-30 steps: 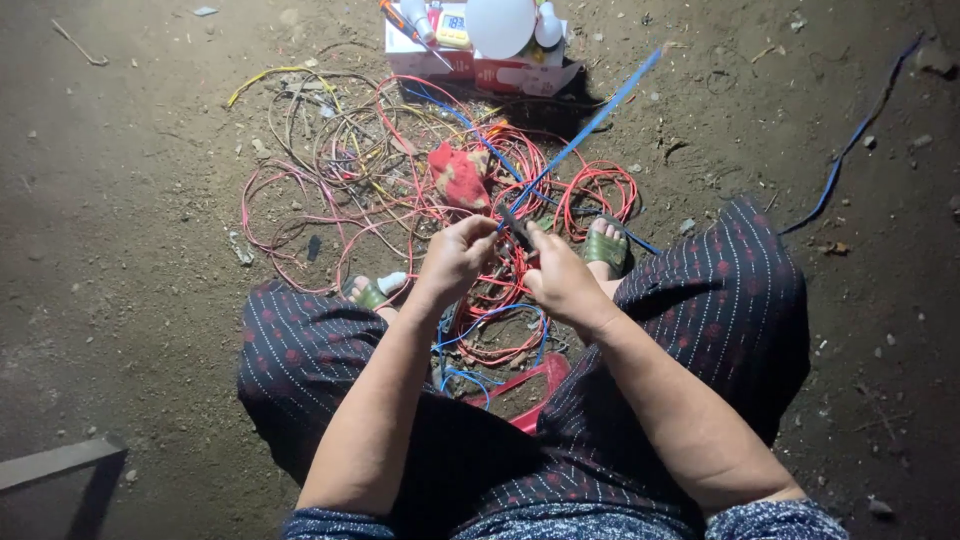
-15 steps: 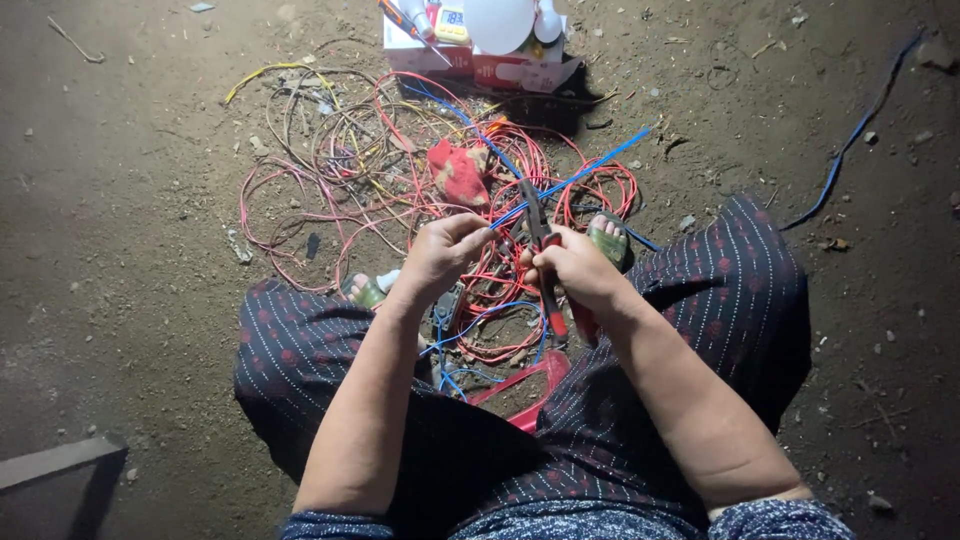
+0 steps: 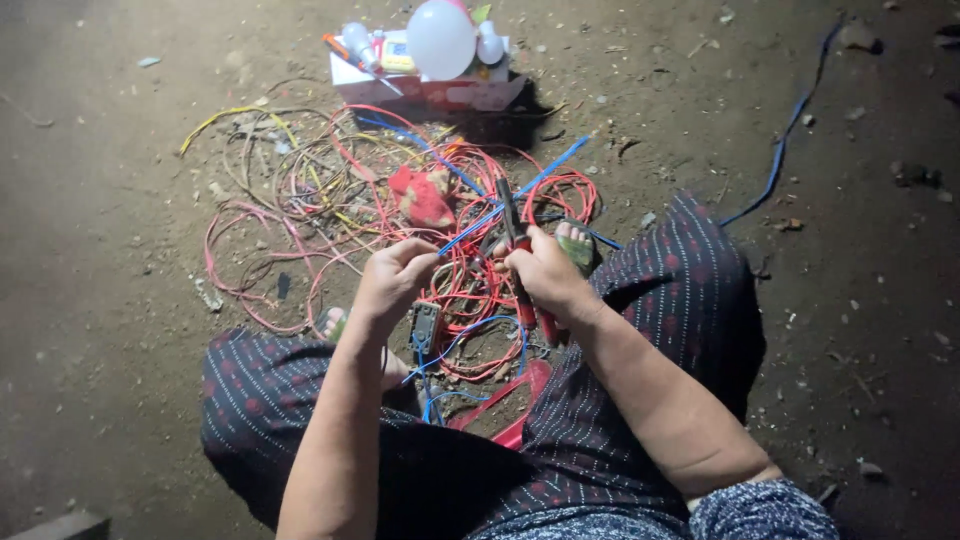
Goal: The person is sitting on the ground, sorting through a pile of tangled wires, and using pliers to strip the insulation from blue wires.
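Observation:
I sit on the ground with a tangle of red, pink, yellow and blue wires (image 3: 330, 190) spread in front of me. My left hand (image 3: 392, 283) pinches a blue wire (image 3: 540, 180) that runs up and to the right. My right hand (image 3: 548, 272) grips red-handled pliers (image 3: 512, 222), their dark jaws pointing up at the blue wire near my left fingers. Both hands are close together above the red wire loops. A small dark device (image 3: 424, 322) lies under my left wrist.
A white and red cardboard box (image 3: 430, 92) holding white bulbs and small tools stands at the far side. A crumpled red packet (image 3: 422, 196) lies among the wires. Another blue wire (image 3: 790, 130) trails off at the right. My toes (image 3: 576, 245) show beside the pliers.
The free end of the blue wire has dropped lower and shortened. The pliers have swung upright, and both hands shifted slightly.

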